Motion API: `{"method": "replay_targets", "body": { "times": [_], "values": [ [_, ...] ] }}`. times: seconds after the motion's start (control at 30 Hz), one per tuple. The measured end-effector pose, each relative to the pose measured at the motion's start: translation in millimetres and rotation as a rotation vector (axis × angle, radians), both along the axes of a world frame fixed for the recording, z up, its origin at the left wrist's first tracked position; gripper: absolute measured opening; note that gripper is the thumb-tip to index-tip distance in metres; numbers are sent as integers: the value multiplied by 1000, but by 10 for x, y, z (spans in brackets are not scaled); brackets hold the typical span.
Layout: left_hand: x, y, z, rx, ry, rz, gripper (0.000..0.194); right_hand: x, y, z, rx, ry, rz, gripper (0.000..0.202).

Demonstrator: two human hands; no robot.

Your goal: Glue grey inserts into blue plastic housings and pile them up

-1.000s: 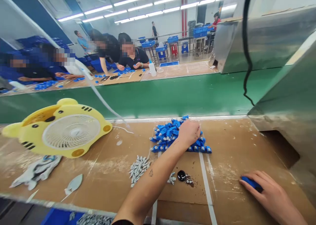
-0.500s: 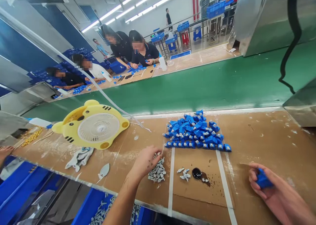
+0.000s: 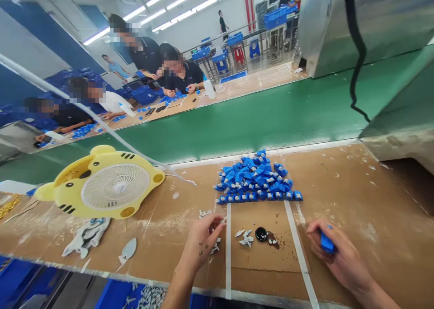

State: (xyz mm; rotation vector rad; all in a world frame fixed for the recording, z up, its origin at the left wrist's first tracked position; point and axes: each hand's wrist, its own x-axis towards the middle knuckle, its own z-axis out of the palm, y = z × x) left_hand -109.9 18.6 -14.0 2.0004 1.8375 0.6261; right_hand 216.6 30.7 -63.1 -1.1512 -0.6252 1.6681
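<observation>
My left hand (image 3: 203, 239) is closed in a pinch, with a small light-grey plastic part (image 3: 223, 220) at its fingertips. Below and behind it lies a pile of similar grey parts (image 3: 216, 246), mostly hidden by the hand. My right hand (image 3: 339, 255) has its fingers wrapped round a blue plastic piece (image 3: 327, 242), over the board right of the taped strip. Between the hands are a small round black dish of dark liquid (image 3: 261, 234) and a few loose grey parts (image 3: 246, 238). Beyond them runs a row of blue pieces (image 3: 251, 197), with a heap of blue pieces (image 3: 251, 172) behind.
A yellow animal-shaped fan (image 3: 118, 184) lies at left, near a glove (image 3: 87, 236) and a grey leaf-shaped piece (image 3: 129, 248). A blue bin of grey parts (image 3: 108, 295) sits below the table edge. Past the green belt (image 3: 220, 124), several people work.
The view has swung right. My left hand has drawn back across the grey pile towards the tape, a part now visible in its fingertips. My right hand has come left with the blue piece.
</observation>
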Motion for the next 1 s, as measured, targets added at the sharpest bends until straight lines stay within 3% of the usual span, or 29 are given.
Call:
{"method": "replay_targets", "body": {
  "times": [0.13,0.23,0.4,0.6,0.73,0.9,1.0],
  "values": [
    [397,-117,-129,134,-180,-223,23,-92,27,-33,72,-122,36,51],
    [614,-148,-217,195,-153,-274,28,-122,85,27,150,-176,131,52],
    [696,-118,-207,202,31,-312,25,-143,136,117,154,-194,153,49],
    [750,-48,-174,223,225,-414,32,-154,123,102,145,-166,147,56],
    [795,-29,-78,264,173,-412,30,-183,120,78,104,-113,90,65],
    [991,-81,38,352,-175,-250,17,-363,133,142,-29,32,22,68],
    [1177,-106,80,384,-283,-187,14,-504,133,223,-108,106,14,70]
  ]
}}
